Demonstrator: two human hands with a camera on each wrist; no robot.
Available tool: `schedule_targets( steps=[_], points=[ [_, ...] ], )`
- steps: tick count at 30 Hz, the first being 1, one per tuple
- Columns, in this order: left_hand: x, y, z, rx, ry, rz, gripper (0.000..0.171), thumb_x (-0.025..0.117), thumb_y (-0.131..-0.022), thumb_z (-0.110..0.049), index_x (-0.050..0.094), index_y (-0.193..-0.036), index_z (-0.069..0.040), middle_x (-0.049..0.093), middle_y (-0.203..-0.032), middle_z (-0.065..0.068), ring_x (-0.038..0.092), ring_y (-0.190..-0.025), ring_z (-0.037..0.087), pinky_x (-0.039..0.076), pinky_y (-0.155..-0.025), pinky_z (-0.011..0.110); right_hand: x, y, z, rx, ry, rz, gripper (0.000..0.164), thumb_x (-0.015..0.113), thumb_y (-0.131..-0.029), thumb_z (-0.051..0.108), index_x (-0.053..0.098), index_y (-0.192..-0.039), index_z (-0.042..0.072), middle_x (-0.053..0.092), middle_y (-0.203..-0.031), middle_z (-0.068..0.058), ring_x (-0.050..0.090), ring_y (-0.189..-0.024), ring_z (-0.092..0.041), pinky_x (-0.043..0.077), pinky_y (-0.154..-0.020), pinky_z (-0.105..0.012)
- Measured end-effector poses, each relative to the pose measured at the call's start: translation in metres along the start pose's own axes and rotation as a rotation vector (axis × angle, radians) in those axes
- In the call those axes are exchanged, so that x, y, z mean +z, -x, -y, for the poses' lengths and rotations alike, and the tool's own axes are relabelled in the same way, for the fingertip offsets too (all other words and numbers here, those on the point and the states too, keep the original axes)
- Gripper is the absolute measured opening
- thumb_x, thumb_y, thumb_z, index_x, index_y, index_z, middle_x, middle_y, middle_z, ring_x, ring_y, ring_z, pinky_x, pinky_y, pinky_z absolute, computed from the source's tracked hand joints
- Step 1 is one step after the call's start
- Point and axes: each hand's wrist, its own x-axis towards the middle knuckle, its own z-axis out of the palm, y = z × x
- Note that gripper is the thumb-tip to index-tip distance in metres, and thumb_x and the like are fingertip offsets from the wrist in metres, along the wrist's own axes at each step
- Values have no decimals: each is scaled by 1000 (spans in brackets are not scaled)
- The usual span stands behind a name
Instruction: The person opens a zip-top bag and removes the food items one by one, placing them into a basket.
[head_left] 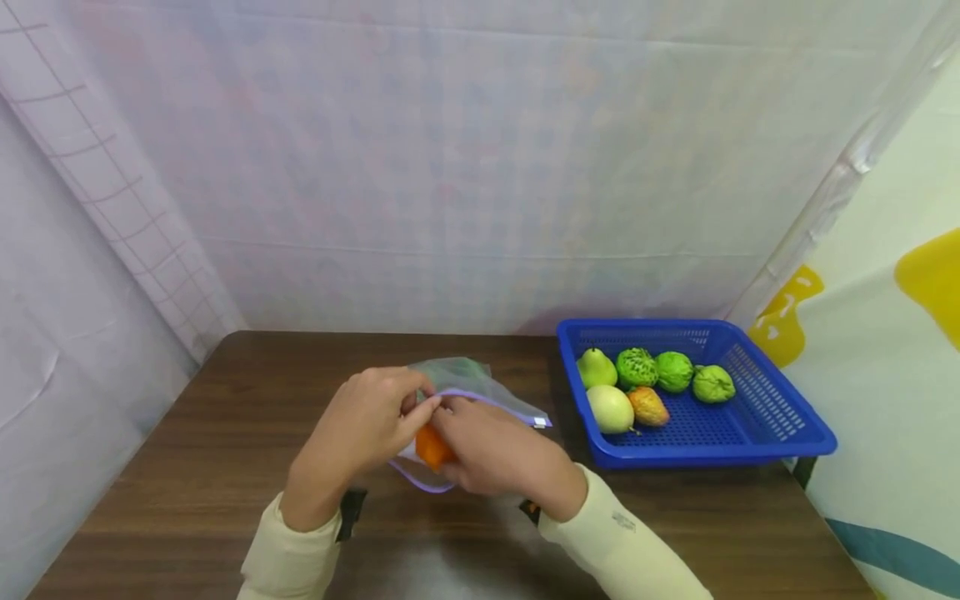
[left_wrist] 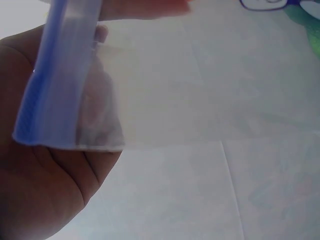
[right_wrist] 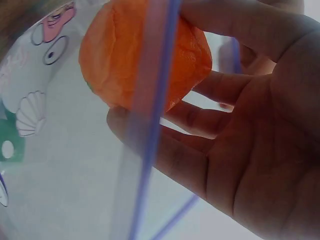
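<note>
A clear zip bag (head_left: 457,375) with a purple zip edge is held above the table, its mouth spread toward me. My left hand (head_left: 367,425) pinches the bag's rim at the left side. Inside the mouth, my right hand (head_left: 495,446) holds a bright orange, lumpy fruit (head_left: 432,448). In the right wrist view the fingers curl round this fruit (right_wrist: 112,55), with a zip strip (right_wrist: 157,75) crossing in front. The left wrist view has the bag's film (left_wrist: 190,90) before the palm; the left fingertips are partly hidden there. Cartoon prints show on the bag.
At the right of the brown table (head_left: 187,442) stands a blue plastic basket (head_left: 780,417). In it lie a green pear (head_left: 596,368), a pale round fruit (head_left: 610,410), a red-yellow fruit (head_left: 648,407) and several green ones (head_left: 673,372). White sheeting (head_left: 480,167) hangs behind.
</note>
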Motion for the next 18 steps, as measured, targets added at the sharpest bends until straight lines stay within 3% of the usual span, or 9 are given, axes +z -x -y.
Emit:
schedule_targets(
  steps=[8, 18],
  points=[
    [0, 1, 0, -5, 10, 6, 9, 74, -85, -20, 75, -81, -12, 48, -56, -6, 39, -47, 6, 32, -41, 23, -13, 16, 7, -19, -17, -16, 69, 76, -81, 31, 45, -140, 12, 60, -118, -7, 57, -93, -18, 56, -82, -36],
    [-1, 0, 0, -5, 7, 12, 9, 75, -83, -20, 74, -80, -12, 47, -55, -6, 37, -46, 6, 30, -40, 22, -33, 33, 12, -60, -35, -73, 66, 78, -80, 28, 51, -137, 11, 58, -121, -5, 54, -97, -17, 56, -81, -32]
  ],
)
